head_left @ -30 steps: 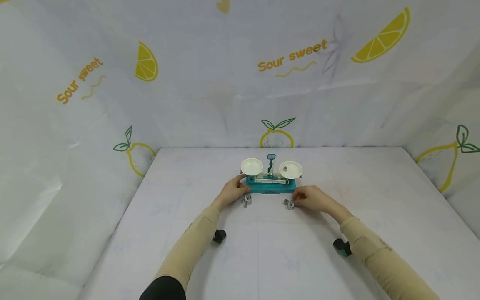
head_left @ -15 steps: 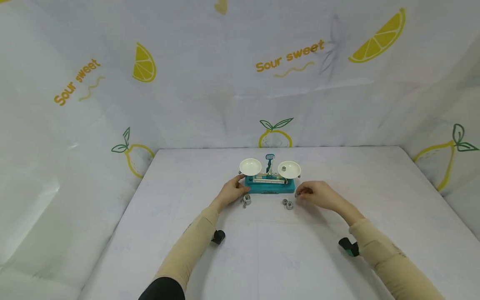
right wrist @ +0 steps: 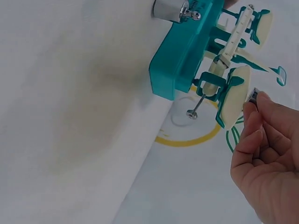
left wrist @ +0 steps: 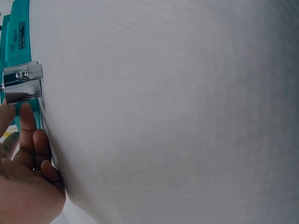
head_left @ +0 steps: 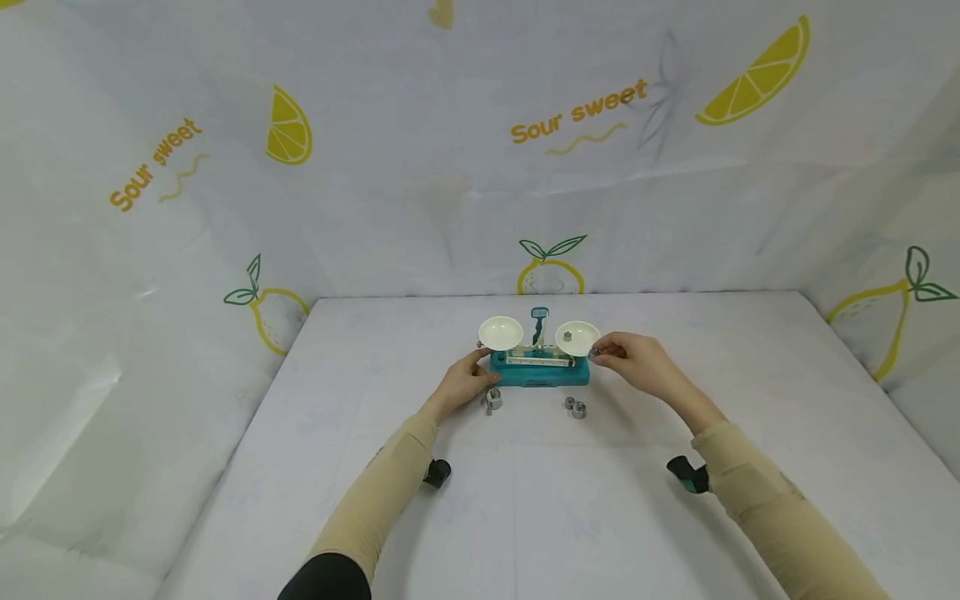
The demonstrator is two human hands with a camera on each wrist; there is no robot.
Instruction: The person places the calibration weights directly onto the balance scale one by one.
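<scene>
A teal balance scale (head_left: 542, 378) with two white pans stands on the white table. My left hand (head_left: 461, 386) holds the left end of its base, thumb in front and index finger behind. Between thumb and fingers, my right hand (head_left: 639, 363) pinches a small metal weight (right wrist: 253, 96), right at the outer rim of the right pan (head_left: 585, 347). One small weight (head_left: 567, 337) sits in that pan. The left pan (head_left: 500, 332) holds nothing visible. The right wrist view shows the pans edge-on, with the pinched weight beside the nearer one.
Two metal weights (head_left: 578, 410) stand on the table in front of the scale's right end. A larger shiny weight (head_left: 493, 398), with a smaller metal piece beside it, is near my left thumb. A lemon-printed white cloth (head_left: 420, 208) hangs behind the table.
My right hand has lifted a small weight from the group on the table, up and back to the right pan's rim. My left hand has stayed on the base.
</scene>
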